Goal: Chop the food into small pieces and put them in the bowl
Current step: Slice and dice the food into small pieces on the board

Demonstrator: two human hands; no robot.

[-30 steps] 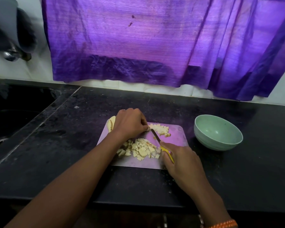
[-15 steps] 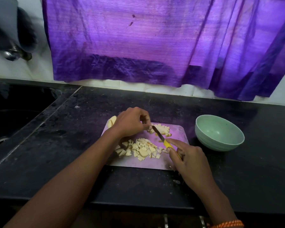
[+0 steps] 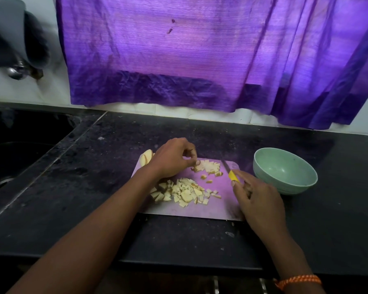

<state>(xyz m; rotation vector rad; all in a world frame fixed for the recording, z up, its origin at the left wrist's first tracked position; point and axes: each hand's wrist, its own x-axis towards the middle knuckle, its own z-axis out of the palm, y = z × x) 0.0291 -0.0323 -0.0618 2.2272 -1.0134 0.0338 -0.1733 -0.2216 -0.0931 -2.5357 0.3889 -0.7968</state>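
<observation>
Hands are working over a pale purple cutting board (image 3: 217, 206) lying on a dark stone surface (image 3: 338, 219). Left hand (image 3: 171, 159) is hovering over the board's far side with fingers curled, their tips touching a small heap of chopped pieces (image 3: 207, 167); whether it is pinching one I cannot tell. Right hand (image 3: 258, 197) is gripping the yellow handle of a small knife (image 3: 228, 169), blade pointing away above the board. A larger pile of pale diced food (image 3: 184, 193) is sitting mid-board, and uncut slices (image 3: 146, 158) are lying at its far left corner. A green bowl (image 3: 285, 171) is standing just beside the board's right edge. Purple curtain (image 3: 200, 54) is hanging behind.
</observation>
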